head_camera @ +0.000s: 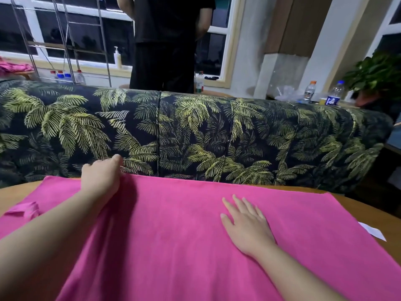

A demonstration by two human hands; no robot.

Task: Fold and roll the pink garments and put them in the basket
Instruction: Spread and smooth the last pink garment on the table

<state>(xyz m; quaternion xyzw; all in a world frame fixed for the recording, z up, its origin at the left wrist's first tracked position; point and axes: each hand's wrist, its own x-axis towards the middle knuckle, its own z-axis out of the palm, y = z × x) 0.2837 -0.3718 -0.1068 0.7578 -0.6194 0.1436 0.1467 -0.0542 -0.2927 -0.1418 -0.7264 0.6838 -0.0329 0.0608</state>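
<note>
A large pink garment [184,224] lies spread flat over the wooden table [368,205], reaching from the far edge to the near one. My left hand [101,177] grips the garment's far edge near its left corner, fingers curled over the hem. My right hand [245,222] lies flat on the cloth right of the middle, fingers straight and spread. A small folded flap [23,210] of the same pink cloth sticks up at the left side. No basket is in view.
A sofa with a dark palm-leaf cover [195,135] stands right behind the table. A person in black [165,40] stands behind it by the window. More pink cloth [13,67] lies far left. Bottles [334,94] and a plant [377,72] are at right; a white paper [372,231] lies by the garment.
</note>
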